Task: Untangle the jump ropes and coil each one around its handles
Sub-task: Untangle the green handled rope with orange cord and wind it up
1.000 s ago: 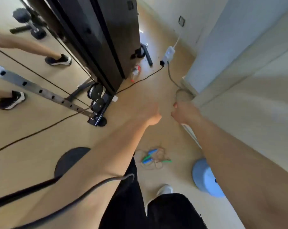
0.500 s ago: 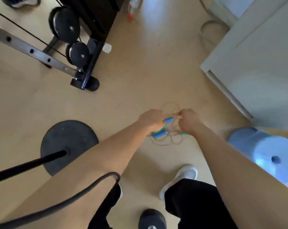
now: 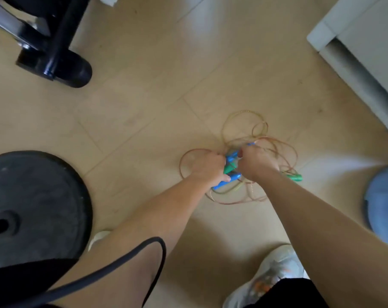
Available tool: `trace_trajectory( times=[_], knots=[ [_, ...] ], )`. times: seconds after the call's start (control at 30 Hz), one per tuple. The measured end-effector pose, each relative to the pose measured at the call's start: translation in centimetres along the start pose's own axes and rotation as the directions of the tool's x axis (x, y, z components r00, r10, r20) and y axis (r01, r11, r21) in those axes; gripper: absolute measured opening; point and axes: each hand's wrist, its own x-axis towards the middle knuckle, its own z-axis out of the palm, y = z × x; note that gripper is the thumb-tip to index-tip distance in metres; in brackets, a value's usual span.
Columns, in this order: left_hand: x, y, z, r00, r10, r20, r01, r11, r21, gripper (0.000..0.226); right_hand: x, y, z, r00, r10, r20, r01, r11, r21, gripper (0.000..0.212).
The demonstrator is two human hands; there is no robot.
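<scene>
A white shoe (image 3: 269, 277) sits below the right forearm, and a dark cable (image 3: 130, 258) crosses the left forearm. Both bare arms stretch down and forward and meet at the floor (image 3: 144, 107). The left hand (image 3: 207, 166), knuckles up, grips a blue handle (image 3: 226, 184) that juts out under its thumb. Just beside it, the right hand (image 3: 256, 165) curls into the tangled jump ropes (image 3: 263, 141); exactly which strand or handle it holds I cannot tell. A green handle (image 3: 230, 168) shows between the hands. Thin loops fan out beyond both hands.
</scene>
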Motion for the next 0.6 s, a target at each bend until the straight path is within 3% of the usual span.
trace_trajectory(
  times=[0.33,0.47,0.6],
  knots=[
    [-8.0,3.3,-13.2,0.985,0.142,0.103,-0.137,0.989,-0.048,0.039,-6.3,-1.7,-10.2,0.949,-0.299,0.097,0.287,0.950,0.122,0.047],
    [-10.6,3.9,-17.0,0.984,0.169,-0.055,-0.170,0.985,-0.020,0.025,-9.6,-2.2,-13.8,0.931,-0.344,0.120,0.332,0.937,0.112,0.030],
    [-14.2,4.3,-18.8,0.954,0.125,-0.271,-0.177,0.968,-0.176,0.027,-13.1,-1.8,-15.5,0.925,-0.377,-0.054,0.377,0.887,0.267,0.015]
  ],
)
